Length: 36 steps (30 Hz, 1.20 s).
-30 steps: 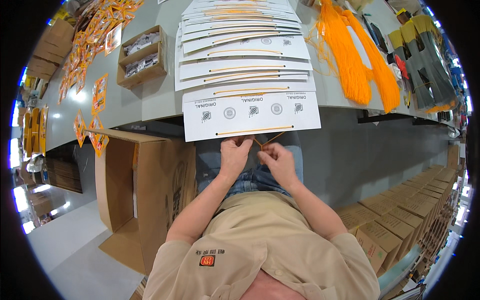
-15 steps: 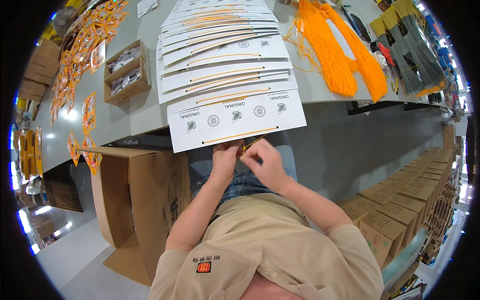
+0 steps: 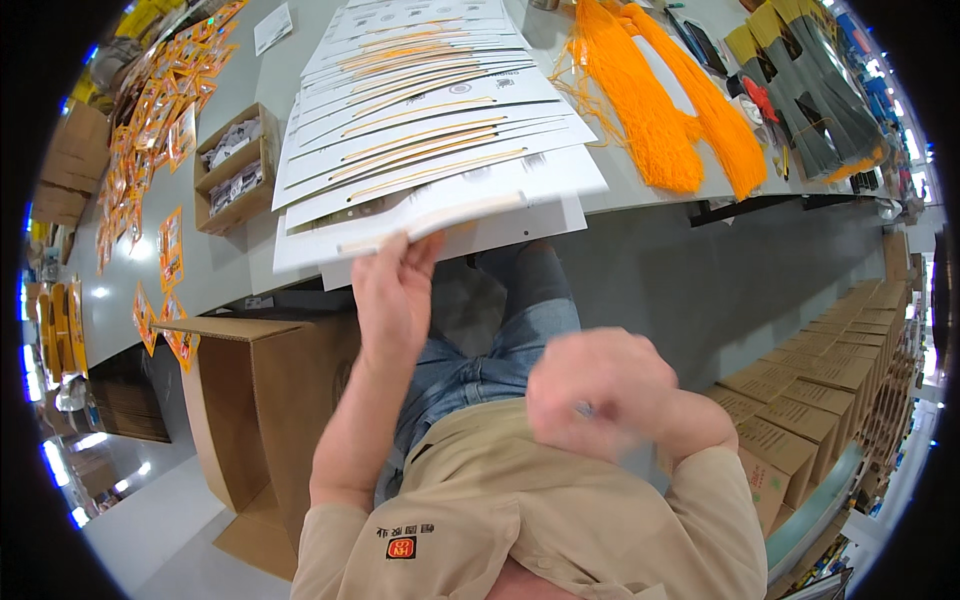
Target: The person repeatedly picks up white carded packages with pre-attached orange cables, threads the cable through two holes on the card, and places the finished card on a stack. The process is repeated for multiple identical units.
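At the table's near edge, my left hand (image 3: pixel 393 300) pinches the near edge of a white printed card (image 3: pixel 300 252), the fingertips under or behind it. That card is lifted and blurred. Below it, another white card (image 3: pixel 555 218) with a small hole juts past the table edge. Behind them fans a long overlapping stack of white cards (image 3: pixel 420 120), with orange cords strung across their faces. My right hand (image 3: pixel 600 390) is raised in front of my shirt, away from the cards. Motion smears its curled fingers, and whether they hold anything is unclear.
Bundles of orange cord (image 3: pixel 640 110) lie right of the stack, with grey-green bundles (image 3: pixel 820 100) beyond. A divided box of small packets (image 3: pixel 240 170) and scattered orange packets (image 3: pixel 150 130) lie left. An open carton (image 3: pixel 230 420) stands by my left arm; cartons (image 3: pixel 800 390) line the right.
My hands have parted: the left moved up-left to the card's edge, the right swung back toward my shirt. The orange cord between them no longer shows, and the front card has lifted and shifted left.
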Each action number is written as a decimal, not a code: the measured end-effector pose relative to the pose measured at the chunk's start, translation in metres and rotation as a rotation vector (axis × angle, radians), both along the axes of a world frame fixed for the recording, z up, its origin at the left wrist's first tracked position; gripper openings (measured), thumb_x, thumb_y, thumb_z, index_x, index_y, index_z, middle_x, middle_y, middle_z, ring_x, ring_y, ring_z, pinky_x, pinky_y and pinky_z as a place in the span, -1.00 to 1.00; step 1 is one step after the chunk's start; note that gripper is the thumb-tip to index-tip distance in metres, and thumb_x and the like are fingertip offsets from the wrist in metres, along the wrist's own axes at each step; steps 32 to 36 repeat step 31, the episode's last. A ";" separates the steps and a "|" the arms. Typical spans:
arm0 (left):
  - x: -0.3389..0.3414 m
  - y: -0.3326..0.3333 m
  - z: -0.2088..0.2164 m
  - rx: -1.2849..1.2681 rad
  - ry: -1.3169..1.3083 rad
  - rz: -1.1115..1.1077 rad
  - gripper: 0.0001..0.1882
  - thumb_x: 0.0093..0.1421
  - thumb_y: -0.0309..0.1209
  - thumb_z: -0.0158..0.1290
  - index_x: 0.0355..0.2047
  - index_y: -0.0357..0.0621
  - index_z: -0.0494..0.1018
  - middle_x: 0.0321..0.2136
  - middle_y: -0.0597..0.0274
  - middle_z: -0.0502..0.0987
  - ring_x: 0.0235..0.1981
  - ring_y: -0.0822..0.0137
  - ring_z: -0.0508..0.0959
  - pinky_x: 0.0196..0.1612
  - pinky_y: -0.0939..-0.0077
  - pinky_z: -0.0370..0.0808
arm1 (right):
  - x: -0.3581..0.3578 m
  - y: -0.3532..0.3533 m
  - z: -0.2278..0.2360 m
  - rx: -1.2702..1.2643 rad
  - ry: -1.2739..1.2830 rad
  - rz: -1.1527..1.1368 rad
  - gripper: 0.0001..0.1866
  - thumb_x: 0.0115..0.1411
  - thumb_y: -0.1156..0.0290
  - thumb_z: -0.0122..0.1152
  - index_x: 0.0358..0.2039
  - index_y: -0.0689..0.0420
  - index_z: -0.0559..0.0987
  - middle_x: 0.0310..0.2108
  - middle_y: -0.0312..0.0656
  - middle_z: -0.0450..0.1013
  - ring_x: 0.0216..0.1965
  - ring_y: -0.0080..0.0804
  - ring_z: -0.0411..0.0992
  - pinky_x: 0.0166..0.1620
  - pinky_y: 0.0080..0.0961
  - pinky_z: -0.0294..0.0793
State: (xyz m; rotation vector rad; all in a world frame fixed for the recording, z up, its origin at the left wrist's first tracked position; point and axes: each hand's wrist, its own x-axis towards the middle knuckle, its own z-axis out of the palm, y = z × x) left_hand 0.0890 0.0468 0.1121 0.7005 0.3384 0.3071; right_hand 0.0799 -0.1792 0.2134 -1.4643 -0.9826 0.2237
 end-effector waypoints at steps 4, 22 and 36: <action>0.034 0.021 0.010 0.460 0.147 -0.139 -0.60 0.34 -0.41 0.08 0.09 -0.43 0.38 0.00 -0.05 0.56 0.02 0.10 0.59 0.19 0.18 0.48 | -0.011 0.031 0.052 0.666 -0.050 0.129 -0.89 0.17 0.55 0.35 -0.33 0.33 0.63 -0.36 -0.10 0.56 -0.44 -0.34 0.56 -0.41 -0.50 0.59; 0.000 0.047 -0.001 1.898 -0.030 -0.403 -0.51 0.06 -0.35 0.33 -0.01 -0.25 0.48 0.00 0.05 0.48 0.04 -0.04 0.45 0.07 0.14 0.44 | 0.176 -0.023 -0.071 0.053 -0.003 -0.809 -0.79 0.28 0.60 0.21 -0.07 0.23 0.50 -0.33 -0.31 0.51 -0.41 -0.64 0.40 -0.27 -0.68 0.45; -0.045 0.045 0.080 1.177 -0.216 0.227 -0.63 0.32 -0.51 0.03 0.12 -0.32 0.42 -0.17 0.04 0.63 -0.25 0.31 0.64 0.04 0.28 0.56 | 0.048 -0.069 0.103 1.085 -0.541 -0.148 -0.81 0.05 0.26 0.38 -0.34 -0.07 0.56 -0.42 -0.48 0.54 -0.39 -0.55 0.52 -0.22 -0.56 0.56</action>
